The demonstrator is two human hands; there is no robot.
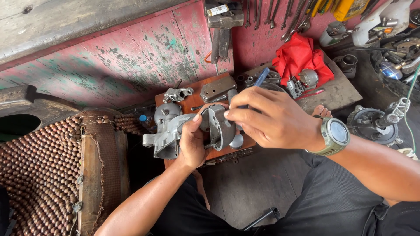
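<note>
Fingers [192, 131] of the left hand [192, 142] clamp a grey metal casing [216, 126]; right hand [273, 120] fingers pinch a blue-handled tool [261, 78] against it.

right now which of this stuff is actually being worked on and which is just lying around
In hand:
left hand holding the grey metal casting
right hand with a blue-handled tool at the curved cover

Lying about:
red cloth
hanging wrenches
beaded seat mat
loose plate on the wooden box

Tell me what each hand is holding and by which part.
Left hand grips the grey cast-metal housing at its right end, thumb on the rim. Right hand pinches a blue-handled tool low on its shaft.
</note>
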